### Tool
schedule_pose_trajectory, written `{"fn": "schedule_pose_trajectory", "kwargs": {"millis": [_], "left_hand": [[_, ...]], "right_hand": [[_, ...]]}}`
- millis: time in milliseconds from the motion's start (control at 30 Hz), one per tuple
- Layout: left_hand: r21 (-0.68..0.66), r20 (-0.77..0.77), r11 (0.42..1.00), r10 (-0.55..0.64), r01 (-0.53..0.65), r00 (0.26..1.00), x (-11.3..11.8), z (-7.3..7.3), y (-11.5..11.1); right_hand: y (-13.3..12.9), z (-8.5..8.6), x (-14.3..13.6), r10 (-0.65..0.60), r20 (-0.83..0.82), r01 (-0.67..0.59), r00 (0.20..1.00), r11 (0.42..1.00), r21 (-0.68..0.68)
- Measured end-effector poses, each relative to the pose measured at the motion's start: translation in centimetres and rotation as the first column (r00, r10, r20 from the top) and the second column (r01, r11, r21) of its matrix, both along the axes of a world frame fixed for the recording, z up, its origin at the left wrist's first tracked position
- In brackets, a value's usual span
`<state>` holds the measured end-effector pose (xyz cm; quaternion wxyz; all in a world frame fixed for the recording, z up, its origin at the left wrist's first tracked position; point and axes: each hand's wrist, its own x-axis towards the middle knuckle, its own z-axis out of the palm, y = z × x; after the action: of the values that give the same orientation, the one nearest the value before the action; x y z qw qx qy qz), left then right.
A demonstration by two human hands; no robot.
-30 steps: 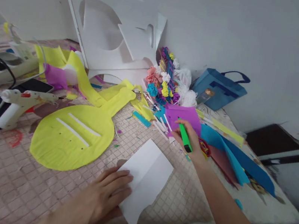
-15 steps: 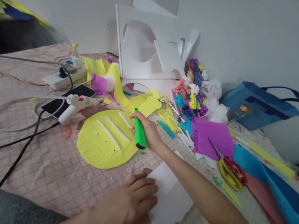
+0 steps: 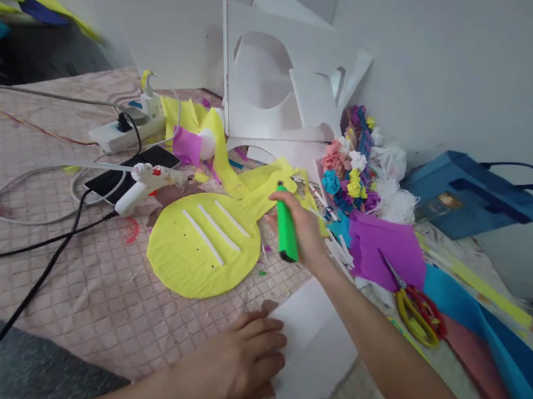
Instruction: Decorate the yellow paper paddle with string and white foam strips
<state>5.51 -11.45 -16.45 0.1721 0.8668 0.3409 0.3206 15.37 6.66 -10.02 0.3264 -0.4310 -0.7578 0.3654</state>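
A green utility knife point(image 3: 286, 229) is held in my right hand point(image 3: 303, 229), whose fingers wrap round it just right of a round yellow piece point(image 3: 171, 258). Three thin white strips point(image 3: 212, 224) lie on that yellow piece, roughly parallel and slanting. Nearer to me, my left hand point(image 3: 245, 361) is closed on the left edge of a white board piece point(image 3: 318, 349) with a curved cut at its lower right. The thumb of my left hand is partly hidden.
Left of the yellow piece are a white glue gun point(image 3: 132, 197), a black phone point(image 3: 112, 182) and a power strip point(image 3: 125, 133) with cables. Cut white boards point(image 3: 260, 77) lean on the wall. Scissors point(image 3: 413, 310), purple paper point(image 3: 370, 249) and a blue bag point(image 3: 469, 198) are at the right.
My right hand has moved right with the green knife, off the edge of the yellow piece, and the third white strip now shows fully. The view has shifted slightly.
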Motion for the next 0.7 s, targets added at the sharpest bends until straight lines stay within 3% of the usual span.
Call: {"fn": "schedule_pose_trajectory", "kwargs": {"millis": [133,233,333,433,600,700], "left_hand": [[-0.021,-0.002,1.0,-0.006,0.006,1.0,0.0,0.4,0.1],[-0.006,0.014,1.0,-0.016,0.016,1.0,0.1,0.6,0.4],[0.018,0.01,0.999,-0.039,0.039,0.999,0.1,0.4,0.5],[0.031,-0.006,0.999,-0.04,0.04,0.999,0.2,0.0,0.5],[0.048,-0.035,0.998,-0.031,0.032,0.999,0.2,-0.1,0.4],[0.072,-0.019,0.997,-0.026,0.027,0.999,0.3,-0.1,0.5]], "right_hand": [[2.0,1.8,7.0,-0.141,0.017,0.133,0.99,0.961,0.243],[3.0,2.3,12.5,-0.22,0.017,0.206,0.975,0.935,0.289],[2.8,1.7,16.4,-0.292,0.039,0.271,0.956,0.924,0.27],[1.8,-0.1,18.1,-0.355,0.086,0.333,0.931,0.921,0.2],[0.1,-3.4,17.9,-0.368,0.065,0.372,0.927,0.927,-0.051],[-0.3,-4.6,18.0,-0.328,0.142,0.331,0.934,0.944,0.003]]}}
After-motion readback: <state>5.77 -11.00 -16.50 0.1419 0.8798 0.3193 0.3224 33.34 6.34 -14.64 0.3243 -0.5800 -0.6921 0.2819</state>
